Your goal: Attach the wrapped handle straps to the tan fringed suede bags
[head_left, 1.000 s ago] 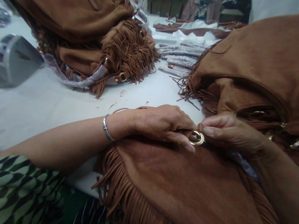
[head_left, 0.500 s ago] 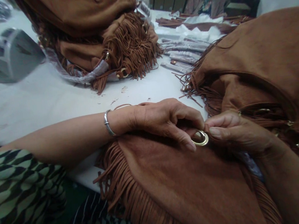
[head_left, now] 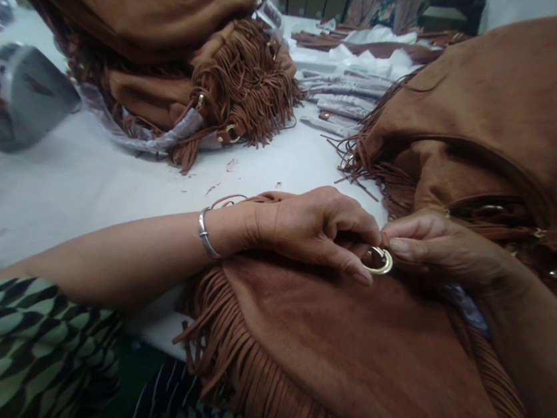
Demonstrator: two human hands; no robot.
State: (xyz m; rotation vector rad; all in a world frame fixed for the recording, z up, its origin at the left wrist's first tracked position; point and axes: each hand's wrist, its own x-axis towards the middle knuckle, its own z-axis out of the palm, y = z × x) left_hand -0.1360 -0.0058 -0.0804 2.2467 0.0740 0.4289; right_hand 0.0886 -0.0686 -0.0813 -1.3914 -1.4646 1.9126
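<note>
Lying before us, the fringed brown suede-look handbag (head_left: 355, 348) likely backs our work; our left hand (head_left: 313, 228) half-curls beside the gold ring (head_left: 389, 264), grip unclear; our right hand (head_left: 427, 239) pinches a small tab (head_left: 385, 240), seemingly steadying it.

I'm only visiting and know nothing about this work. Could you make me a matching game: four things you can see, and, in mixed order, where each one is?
Things:
1. Gold ring
2. Silver bracelet
3. Grey device
4. Plastic-wrapped strips

Places:
A. On the table, right of the rear brown bag as pictured
B. Around the left wrist
C. On the table, left of the rear brown bag as pictured
D. Between the left hand and the right hand

Pairs: 1-D, 2-B, 3-C, 4-A
</note>
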